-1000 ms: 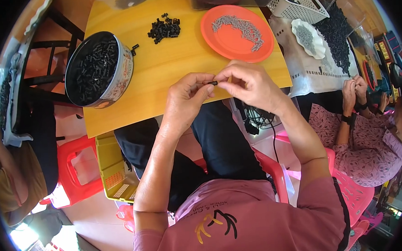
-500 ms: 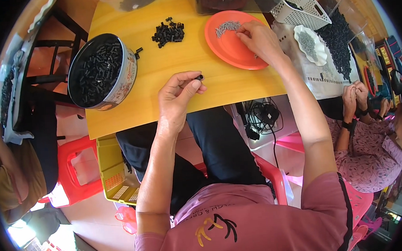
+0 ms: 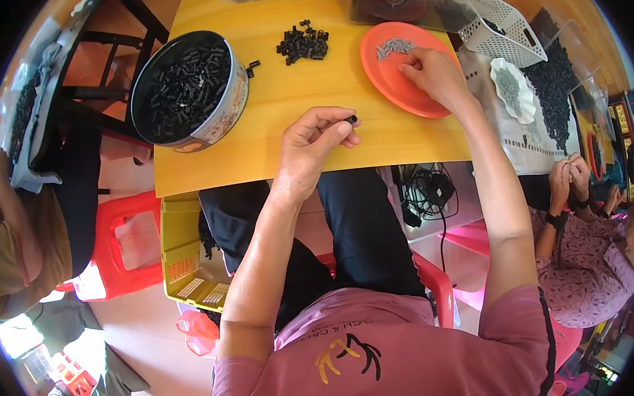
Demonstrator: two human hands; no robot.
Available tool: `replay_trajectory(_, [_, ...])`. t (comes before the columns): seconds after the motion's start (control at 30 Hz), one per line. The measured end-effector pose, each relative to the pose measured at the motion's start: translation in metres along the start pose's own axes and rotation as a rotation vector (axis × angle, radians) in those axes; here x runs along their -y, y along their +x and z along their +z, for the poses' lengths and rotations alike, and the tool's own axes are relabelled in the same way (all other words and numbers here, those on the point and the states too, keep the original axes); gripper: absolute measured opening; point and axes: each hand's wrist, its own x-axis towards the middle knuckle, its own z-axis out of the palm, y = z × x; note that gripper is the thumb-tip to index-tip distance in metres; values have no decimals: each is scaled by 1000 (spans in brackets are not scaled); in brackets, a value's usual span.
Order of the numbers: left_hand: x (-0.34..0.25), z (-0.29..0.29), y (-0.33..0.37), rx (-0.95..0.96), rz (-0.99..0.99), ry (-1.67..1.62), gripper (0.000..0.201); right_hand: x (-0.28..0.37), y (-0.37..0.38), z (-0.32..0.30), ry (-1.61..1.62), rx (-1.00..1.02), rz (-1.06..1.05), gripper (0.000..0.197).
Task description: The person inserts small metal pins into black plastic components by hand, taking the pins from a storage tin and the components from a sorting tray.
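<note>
My left hand (image 3: 312, 146) is closed over the near part of the yellow table, pinching a small black tubular plastic piece (image 3: 352, 119) between thumb and forefinger. My right hand (image 3: 437, 78) reaches over a round red plate (image 3: 391, 84), its thumb and fingertips together just on the near side of a small heap of grey screws (image 3: 395, 46). What those fingertips hold, if anything, is too small to make out. Beyond my left hand lies a loose pile of similar black pieces (image 3: 303, 43). Left of it, a large round tin (image 3: 233, 105) is filled with many more.
A clear plastic bin (image 3: 407, 7) and a white perforated basket (image 3: 503, 34) stand at the back right. Beside them, a white scalloped dish (image 3: 503, 92) of grey bits sits near a co-worker's hands (image 3: 570, 175). A yellow crate (image 3: 178, 243) is below the table's left front edge.
The whole view has shifted, so the table things appear further right. My right fingertips have drawn off the screw heap slightly toward me. My left hand keeps its pinch on the black piece.
</note>
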Motion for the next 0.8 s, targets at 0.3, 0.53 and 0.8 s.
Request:
replay_trajectory(0.3, [-1,-1,0,3,-6,4,19,-4,1,-2,-15,-50,-48,21])
replay_trajectory(0.53, [0,0,1,-20,12,-22,19,2,-1,-8,75,-77,-57,19])
replay_trajectory(0.8, [1,0,0,-18,14,-34,19,3,5,12,3,-49,-236,19])
